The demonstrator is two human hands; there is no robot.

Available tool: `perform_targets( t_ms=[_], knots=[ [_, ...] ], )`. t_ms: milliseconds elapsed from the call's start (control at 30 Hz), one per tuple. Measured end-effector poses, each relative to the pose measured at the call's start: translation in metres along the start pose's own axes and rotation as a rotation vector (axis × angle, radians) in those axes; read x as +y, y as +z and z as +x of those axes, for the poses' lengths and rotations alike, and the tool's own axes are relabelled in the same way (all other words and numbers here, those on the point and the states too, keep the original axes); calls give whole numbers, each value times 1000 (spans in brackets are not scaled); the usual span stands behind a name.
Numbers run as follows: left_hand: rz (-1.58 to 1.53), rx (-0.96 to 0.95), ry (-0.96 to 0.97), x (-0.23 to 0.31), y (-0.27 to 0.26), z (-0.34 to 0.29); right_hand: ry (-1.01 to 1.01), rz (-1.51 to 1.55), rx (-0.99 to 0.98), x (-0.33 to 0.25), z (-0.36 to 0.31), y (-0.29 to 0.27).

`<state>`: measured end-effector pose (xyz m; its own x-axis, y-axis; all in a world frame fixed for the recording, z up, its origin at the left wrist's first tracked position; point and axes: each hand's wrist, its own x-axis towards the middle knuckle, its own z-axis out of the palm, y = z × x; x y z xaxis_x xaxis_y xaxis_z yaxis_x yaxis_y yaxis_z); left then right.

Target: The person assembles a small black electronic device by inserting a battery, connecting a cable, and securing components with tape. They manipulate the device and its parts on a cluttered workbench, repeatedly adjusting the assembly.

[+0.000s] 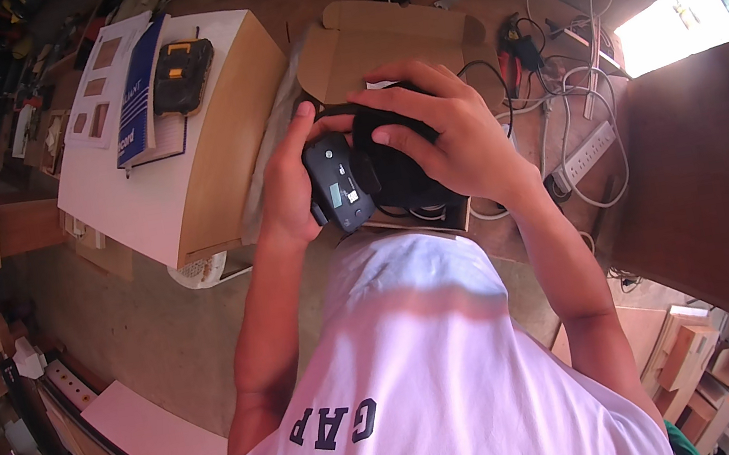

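Hands: left hand (286, 192), right hand (454, 130) | grip: both clamped on black device (340, 183) | device partly hidden, perhaps a tool

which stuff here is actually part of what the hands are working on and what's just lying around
In hand:
- left hand and right hand gripping a black plastic device
- open brown cardboard box behind it

Lying about:
- black and yellow battery pack
- blue booklet
- white power strip
- tangled cables

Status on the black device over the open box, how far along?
Done: the cardboard box lies open and the black device is out, above it. In hand: left hand grips its flat labelled end, right hand covers the bulkier part. Left: cannot tell; a second black pack sits untouched on the white board.
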<state>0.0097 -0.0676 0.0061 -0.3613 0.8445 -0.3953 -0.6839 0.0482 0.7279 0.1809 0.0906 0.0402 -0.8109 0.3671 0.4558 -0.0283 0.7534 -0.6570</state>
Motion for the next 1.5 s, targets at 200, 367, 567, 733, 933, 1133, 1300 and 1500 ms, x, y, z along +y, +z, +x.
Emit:
perform_targets(
  t_ms=[200, 367, 567, 733, 933, 1133, 1300, 1500],
  knots=[
    [24, 145, -16, 0, 9, -5, -55, -172, -40, 2, -3, 2],
    [43, 204, -49, 0, 12, -9, -94, -213, -139, -1, -5, -10],
    [24, 21, -68, 0, 11, -8, 0, 90, -251, 8, -7, -16],
    [249, -25, -22, -22, -10, 5, -43, 110, -319, 28, -18, -8],
    [292, -119, -8, -35, -22, 18, 187, 136, -342, 28, -19, 16],
    [434, -96, 330, -48, -17, 7, 407, 196, -167, 38, -32, 31],
    [573, 46, 446, -62, -20, 1, 528, 288, 50, 21, -41, 25],
    [684, 126, 665, -66, -10, 2, 353, 202, 168, 5, -44, 23]
  ],
)
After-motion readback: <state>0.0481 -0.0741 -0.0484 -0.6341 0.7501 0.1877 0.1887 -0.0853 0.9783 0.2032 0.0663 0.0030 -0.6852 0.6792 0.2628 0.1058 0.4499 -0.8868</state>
